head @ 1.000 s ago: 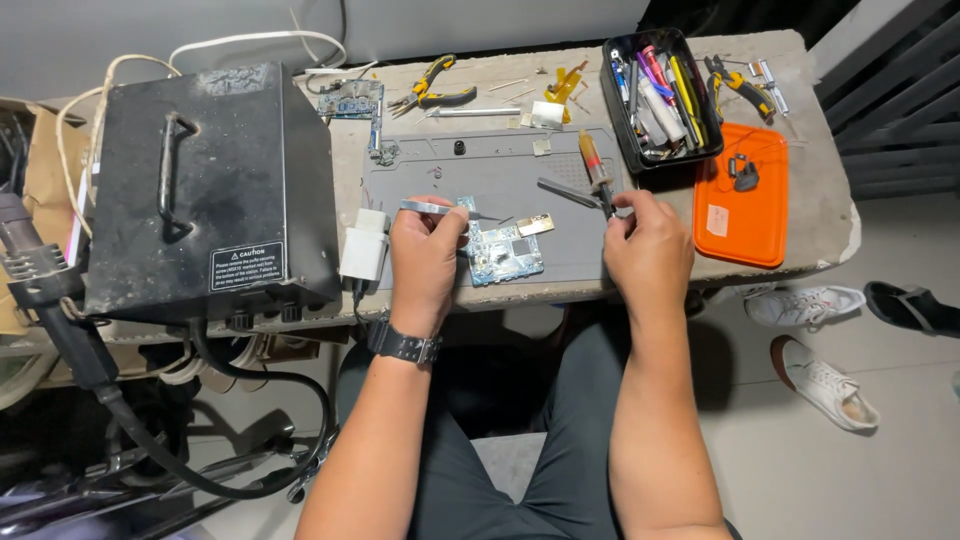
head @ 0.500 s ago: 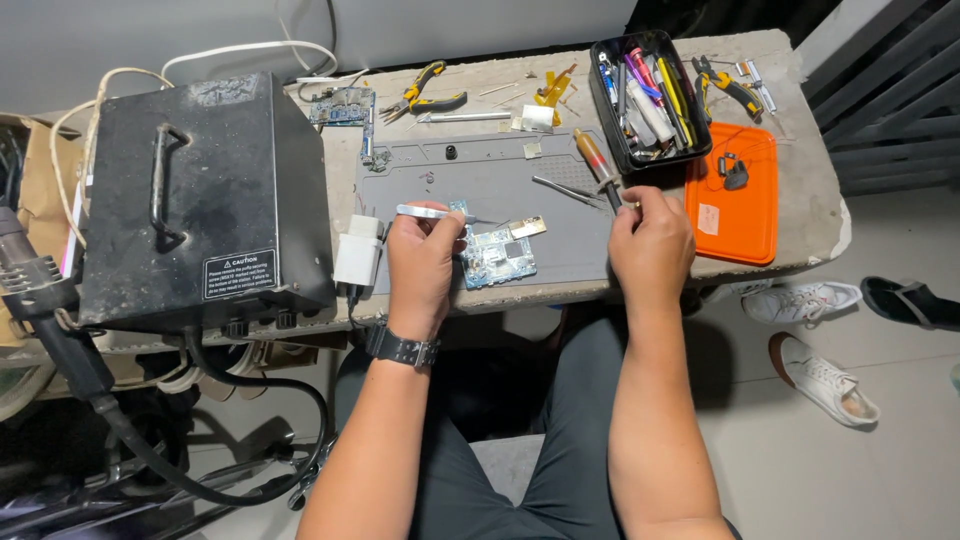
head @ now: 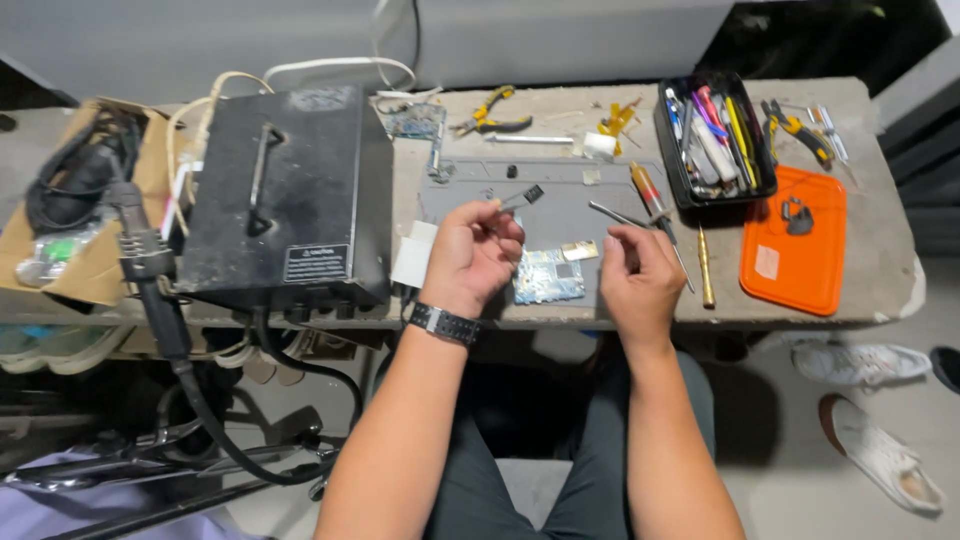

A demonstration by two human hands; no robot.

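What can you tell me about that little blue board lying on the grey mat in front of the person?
The blue circuit board is a small, flat, roughly square card, blue with tiny pale parts and a darker square chip near its middle. It lies face up on the grey work mat, close to the near table edge, between the two hands. The left hand overlaps its left edge; whether it touches is unclear. A small shiny gold plate sits at its upper right corner.

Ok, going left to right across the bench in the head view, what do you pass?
Cardboard box → black case → left hand → circuit board → right hand → black tool tray → orange tray.
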